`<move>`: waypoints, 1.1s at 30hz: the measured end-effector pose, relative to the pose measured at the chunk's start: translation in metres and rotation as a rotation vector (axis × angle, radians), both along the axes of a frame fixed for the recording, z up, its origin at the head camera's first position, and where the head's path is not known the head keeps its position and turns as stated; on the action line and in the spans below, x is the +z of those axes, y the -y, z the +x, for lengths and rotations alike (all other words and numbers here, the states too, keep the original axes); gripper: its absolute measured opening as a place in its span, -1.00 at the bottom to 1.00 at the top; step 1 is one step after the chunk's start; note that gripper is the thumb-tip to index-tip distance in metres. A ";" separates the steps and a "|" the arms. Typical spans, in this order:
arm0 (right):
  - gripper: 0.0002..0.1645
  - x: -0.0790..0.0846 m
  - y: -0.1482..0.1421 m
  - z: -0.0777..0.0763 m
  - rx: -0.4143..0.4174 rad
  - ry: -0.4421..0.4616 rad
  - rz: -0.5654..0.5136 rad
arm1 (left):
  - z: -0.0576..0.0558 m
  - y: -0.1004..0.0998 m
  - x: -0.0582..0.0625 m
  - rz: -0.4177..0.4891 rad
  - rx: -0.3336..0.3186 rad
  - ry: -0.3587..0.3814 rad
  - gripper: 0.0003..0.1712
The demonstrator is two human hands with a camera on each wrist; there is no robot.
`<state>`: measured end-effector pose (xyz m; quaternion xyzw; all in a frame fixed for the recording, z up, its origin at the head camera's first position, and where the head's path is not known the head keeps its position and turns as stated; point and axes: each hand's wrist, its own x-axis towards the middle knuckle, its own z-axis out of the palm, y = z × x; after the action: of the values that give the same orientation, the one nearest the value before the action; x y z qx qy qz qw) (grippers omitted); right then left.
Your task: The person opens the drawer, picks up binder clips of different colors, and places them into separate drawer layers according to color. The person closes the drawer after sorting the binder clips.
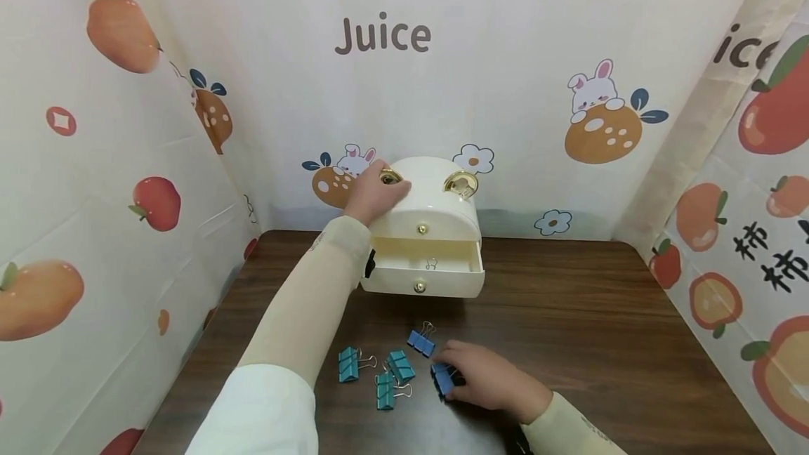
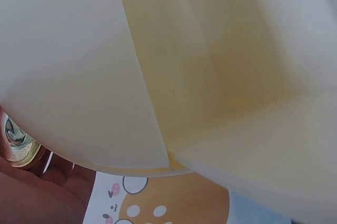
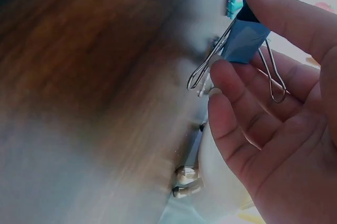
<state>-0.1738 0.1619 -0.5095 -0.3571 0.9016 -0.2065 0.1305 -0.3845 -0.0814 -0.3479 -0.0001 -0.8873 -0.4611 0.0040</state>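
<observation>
Blue metal binder clip (image 1: 442, 380), pinched in right grip (image 1: 485, 379).
Grasps white domed drawer box (image 1: 436, 210) at gold ring (image 1: 392, 177) with left grip (image 1: 376, 194); teal clips (image 1: 348, 365) in front.

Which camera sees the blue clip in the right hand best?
The right wrist view, because the blue clip looks biggest there. The head view shows it small, partly hidden by the right hand. The left wrist view doesn't show it.
</observation>
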 end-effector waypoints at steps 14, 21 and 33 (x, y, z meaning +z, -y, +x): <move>-0.43 0.016 -0.008 0.001 -0.091 0.034 -0.124 | 0.001 0.000 0.000 -0.005 0.001 0.002 -0.52; -0.40 0.024 -0.014 0.001 -0.130 0.024 -0.205 | 0.003 0.000 0.001 -0.001 0.004 -0.001 -0.52; -0.44 0.038 -0.021 -0.004 -0.210 -0.023 -0.374 | 0.004 -0.001 0.002 0.018 0.000 0.000 -0.52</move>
<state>-0.1783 0.1825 -0.4716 -0.2813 0.8813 -0.3786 0.0295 -0.3802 -0.0804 -0.3459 -0.0004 -0.8832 -0.4690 0.0041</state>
